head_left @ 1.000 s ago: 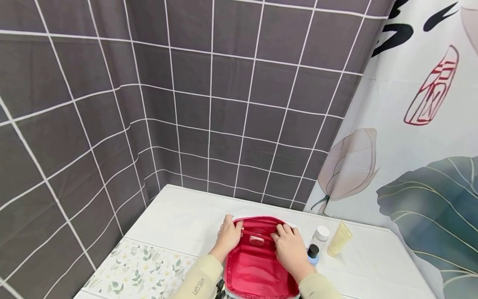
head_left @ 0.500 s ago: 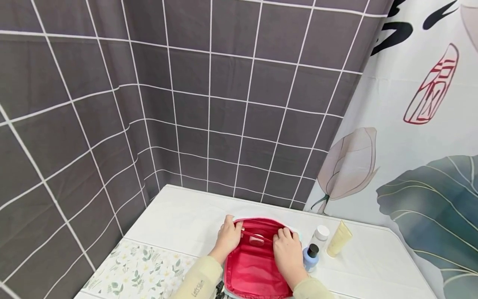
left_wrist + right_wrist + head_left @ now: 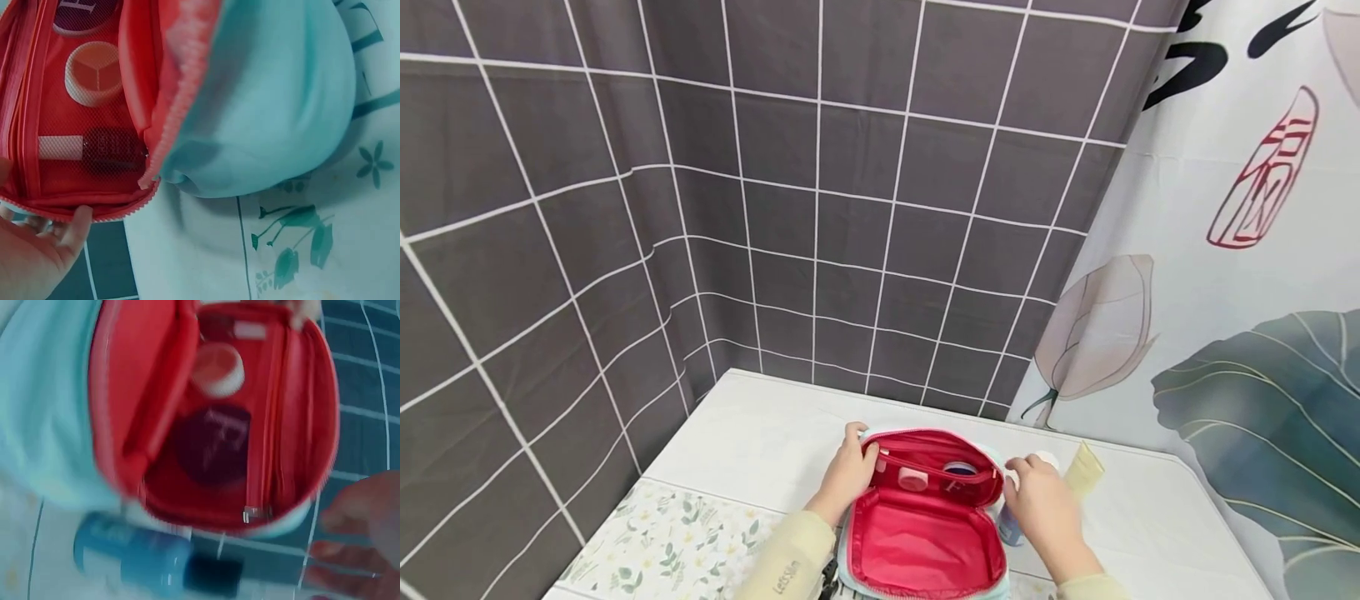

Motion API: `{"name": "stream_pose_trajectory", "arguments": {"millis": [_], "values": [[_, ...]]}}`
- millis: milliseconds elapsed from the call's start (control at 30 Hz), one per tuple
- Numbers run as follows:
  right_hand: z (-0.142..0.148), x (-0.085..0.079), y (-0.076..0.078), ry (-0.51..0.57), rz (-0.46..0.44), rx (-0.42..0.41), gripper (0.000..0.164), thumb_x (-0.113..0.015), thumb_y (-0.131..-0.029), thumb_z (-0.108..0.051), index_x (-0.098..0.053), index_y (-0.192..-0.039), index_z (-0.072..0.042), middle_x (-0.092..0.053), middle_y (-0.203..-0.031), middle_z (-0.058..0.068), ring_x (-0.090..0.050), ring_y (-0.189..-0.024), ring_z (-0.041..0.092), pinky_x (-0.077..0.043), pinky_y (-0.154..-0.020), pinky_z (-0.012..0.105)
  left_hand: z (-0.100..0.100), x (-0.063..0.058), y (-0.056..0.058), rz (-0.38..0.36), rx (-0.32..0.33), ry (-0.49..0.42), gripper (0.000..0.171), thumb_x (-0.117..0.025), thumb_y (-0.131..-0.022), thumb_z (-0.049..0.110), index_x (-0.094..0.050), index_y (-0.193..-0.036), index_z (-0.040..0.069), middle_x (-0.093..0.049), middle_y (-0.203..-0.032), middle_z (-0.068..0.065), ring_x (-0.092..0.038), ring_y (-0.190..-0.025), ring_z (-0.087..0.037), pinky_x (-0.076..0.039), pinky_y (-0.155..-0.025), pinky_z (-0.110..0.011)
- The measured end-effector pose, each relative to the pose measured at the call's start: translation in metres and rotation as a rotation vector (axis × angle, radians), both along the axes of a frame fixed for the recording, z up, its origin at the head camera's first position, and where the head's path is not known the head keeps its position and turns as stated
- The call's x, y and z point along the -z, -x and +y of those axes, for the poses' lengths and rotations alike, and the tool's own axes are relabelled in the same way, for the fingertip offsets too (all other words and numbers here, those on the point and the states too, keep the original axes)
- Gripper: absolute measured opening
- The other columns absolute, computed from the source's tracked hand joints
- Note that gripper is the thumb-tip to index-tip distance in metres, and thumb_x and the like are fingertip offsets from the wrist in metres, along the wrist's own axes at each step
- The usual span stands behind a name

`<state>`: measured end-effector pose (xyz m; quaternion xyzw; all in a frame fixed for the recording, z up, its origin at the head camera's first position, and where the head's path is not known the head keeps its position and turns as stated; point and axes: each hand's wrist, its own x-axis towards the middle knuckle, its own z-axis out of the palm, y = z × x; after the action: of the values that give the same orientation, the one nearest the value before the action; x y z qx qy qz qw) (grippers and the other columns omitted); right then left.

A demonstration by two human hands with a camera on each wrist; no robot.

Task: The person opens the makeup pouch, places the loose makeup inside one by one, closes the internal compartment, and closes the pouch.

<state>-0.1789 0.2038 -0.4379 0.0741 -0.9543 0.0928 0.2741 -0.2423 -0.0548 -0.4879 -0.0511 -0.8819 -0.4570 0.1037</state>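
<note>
- nearest to me, the bag lies unzipped on the table; in its main compartment i see only red lining.
- just beyond, the lid stands raised, and the left hand is clamped on its rim at the left corner. if that pinch slackens, i judge the lid could flop.
- inside the lid, behind the mesh pocket, i count a dark round container, a pink-and-white round container and a small bottle nearest the left hand. i can't tell whether the pocket is fully zipped; if not, a hard tug might spill these.
- the right hand has its fingers apart, holding nothing i can see, just beside the lid's right edge; its wrist view is blurred.
- between it and the bag, the blue bottle seems to stand; a careless sweep could topple it.
- behind that hand, a white cap barely shows; its bottle is hidden.
- past it, the yellow tube stands, partly covered.
</note>
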Motion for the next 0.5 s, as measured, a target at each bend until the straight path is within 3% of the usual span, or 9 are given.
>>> {"name": "stream_pose_trajectory", "arguments": {"millis": [233,367,500], "values": [[0.028,0.009,-0.012,0.062,-0.234,0.114,0.017,-0.067,-0.075,-0.018,-0.066,-0.088,-0.007,-0.063,-0.084,0.011,-0.061,-0.067,0.034,-0.045,-0.051,0.047,-0.003,-0.002,-0.002,0.016,0.035,-0.051,0.024,-0.049,-0.092,0.009,-0.039,-0.114,0.004,-0.06,-0.095,-0.021,-0.058,-0.082,-0.031,-0.045,-0.076,-0.049],[0.034,0.014,-0.01,0.132,-0.146,0.19,0.023,-0.067,-0.076,-0.022,-0.064,-0.091,-0.006,-0.059,-0.083,0.01,-0.058,-0.06,0.031,-0.042,-0.046,0.045,-0.004,0.001,-0.002,0.027,0.057,-0.058,0.022,-0.048,-0.093,0.009,-0.039,-0.113,0.005,-0.06,-0.092,-0.018,-0.058,-0.082,-0.029,-0.045,-0.077,-0.047],[0.041,0.019,0.0,0.201,-0.07,0.202,0.041,-0.067,-0.077,-0.019,-0.056,-0.111,0.0,-0.051,-0.104,0.021,-0.059,-0.069,0.039,-0.045,-0.049,0.049,-0.004,0.003,-0.002,0.036,0.058,-0.056,0.022,-0.048,-0.093,0.009,-0.039,-0.113,0.005,-0.06,-0.092,-0.018,-0.058,-0.083,-0.029,-0.045,-0.078,-0.047]]}}
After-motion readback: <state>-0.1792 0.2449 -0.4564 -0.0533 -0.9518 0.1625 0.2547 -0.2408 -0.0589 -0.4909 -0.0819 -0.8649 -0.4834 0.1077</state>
